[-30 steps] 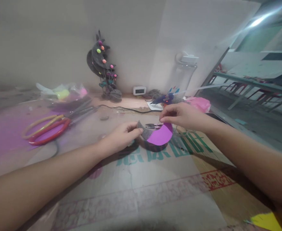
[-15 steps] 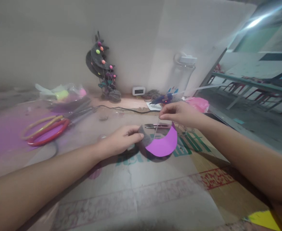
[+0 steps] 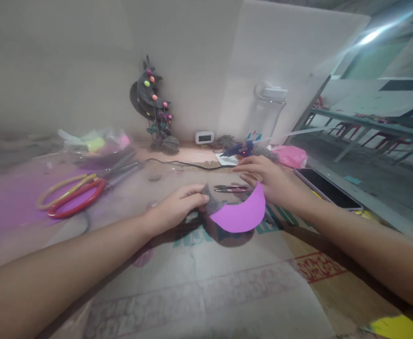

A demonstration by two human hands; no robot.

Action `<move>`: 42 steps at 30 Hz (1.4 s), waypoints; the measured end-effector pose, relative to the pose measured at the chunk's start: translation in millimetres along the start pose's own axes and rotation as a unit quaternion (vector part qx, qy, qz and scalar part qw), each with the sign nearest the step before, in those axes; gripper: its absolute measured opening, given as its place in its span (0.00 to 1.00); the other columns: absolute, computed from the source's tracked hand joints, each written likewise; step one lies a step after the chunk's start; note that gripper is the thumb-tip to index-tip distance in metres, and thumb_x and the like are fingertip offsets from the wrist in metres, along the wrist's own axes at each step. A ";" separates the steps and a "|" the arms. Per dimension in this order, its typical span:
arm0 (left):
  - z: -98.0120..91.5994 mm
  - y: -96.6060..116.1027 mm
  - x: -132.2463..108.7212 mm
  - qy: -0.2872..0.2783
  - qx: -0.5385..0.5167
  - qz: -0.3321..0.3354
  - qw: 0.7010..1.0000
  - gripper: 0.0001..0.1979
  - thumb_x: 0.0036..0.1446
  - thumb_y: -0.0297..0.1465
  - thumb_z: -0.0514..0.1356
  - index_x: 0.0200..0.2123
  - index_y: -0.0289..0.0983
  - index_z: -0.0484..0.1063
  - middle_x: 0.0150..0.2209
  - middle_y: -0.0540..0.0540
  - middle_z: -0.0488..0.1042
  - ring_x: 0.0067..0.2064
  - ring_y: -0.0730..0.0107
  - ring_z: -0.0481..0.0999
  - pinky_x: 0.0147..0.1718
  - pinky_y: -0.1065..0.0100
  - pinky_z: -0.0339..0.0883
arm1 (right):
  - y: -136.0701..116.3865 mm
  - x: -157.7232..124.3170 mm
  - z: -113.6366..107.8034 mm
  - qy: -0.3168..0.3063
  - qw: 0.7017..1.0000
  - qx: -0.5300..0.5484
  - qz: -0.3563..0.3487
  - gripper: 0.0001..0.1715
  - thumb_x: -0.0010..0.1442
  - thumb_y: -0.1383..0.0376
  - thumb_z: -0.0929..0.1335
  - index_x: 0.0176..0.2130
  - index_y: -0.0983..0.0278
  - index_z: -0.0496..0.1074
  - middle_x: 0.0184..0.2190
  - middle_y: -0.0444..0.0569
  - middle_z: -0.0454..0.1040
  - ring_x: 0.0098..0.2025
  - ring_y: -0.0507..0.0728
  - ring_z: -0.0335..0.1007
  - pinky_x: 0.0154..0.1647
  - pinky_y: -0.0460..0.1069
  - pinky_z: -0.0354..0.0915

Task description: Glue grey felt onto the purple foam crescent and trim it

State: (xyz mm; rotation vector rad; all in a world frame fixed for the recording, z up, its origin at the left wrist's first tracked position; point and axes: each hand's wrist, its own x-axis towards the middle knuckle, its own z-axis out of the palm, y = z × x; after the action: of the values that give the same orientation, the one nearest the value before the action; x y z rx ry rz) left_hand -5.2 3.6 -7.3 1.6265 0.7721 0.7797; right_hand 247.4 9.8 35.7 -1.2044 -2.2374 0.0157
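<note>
Over the middle of the table is a crescent piece, bright purple paper over most of it and grey, felt-like material at its left end. My left hand pinches that grey end between thumb and fingers. At the opposite tip my right hand has its fingers apart, partly behind the purple paper; whether it touches the tip I cannot tell. No thread shows in its fingers. Thread snips lie just behind the crescent.
Large scissors with red and yellow handles lie left. At the back stand a grey crescent ornament, a small white clock, a blue glue gun and a clear bottle. A phone and pink bag sit right.
My right hand has let go of the thin thread it was pulling up and has spread its fingers by the crescent's right tip. My left hand keeps its pinch. The view has shifted slightly.
</note>
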 end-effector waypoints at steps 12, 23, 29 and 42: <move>6.1 10.8 -1.2 0.017 0.039 0.003 0.999 0.08 0.57 0.33 0.54 0.30 0.36 0.70 0.28 0.50 0.71 0.32 0.69 0.71 0.33 0.69 0.63 | -38.9 -29.3 33.5 -0.096 0.794 0.551 0.238 0.26 0.58 0.56 0.68 0.54 0.60 0.66 0.40 0.51 0.77 0.16 0.47 0.66 0.10 0.43 0.58; 4.7 8.3 -0.8 0.007 0.052 -0.009 0.999 0.09 0.57 0.34 0.54 0.31 0.37 0.71 0.30 0.50 0.73 0.36 0.68 0.72 0.37 0.69 0.64 | -17.9 -25.7 37.4 -0.133 0.866 0.455 0.157 0.10 0.50 0.62 0.73 0.31 0.66 0.76 0.32 0.50 0.78 0.31 0.52 0.73 0.31 0.46 0.67; 5.0 6.5 -0.8 -0.009 0.056 -0.010 0.998 0.09 0.56 0.36 0.55 0.31 0.37 0.71 0.31 0.48 0.73 0.36 0.66 0.72 0.37 0.67 0.65 | -32.9 -27.4 39.2 -0.127 0.816 0.482 0.291 0.16 0.52 0.53 0.72 0.31 0.64 0.71 0.17 0.40 0.70 0.12 0.46 0.57 0.10 0.42 0.51; 6.5 9.2 -3.0 -0.011 0.023 -0.010 1.000 0.09 0.56 0.36 0.56 0.30 0.37 0.71 0.30 0.48 0.74 0.35 0.67 0.73 0.36 0.68 0.67 | -38.3 -27.2 41.3 -0.066 0.831 0.468 0.294 0.18 0.50 0.54 0.74 0.31 0.66 0.71 0.24 0.44 0.73 0.22 0.47 0.66 0.22 0.42 0.59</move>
State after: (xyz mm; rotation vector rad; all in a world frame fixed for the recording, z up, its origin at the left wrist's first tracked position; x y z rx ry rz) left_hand -0.8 -4.1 0.4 1.6639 0.7946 0.7326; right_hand 208.9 -22.9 -1.1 -1.2250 -1.4723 1.3038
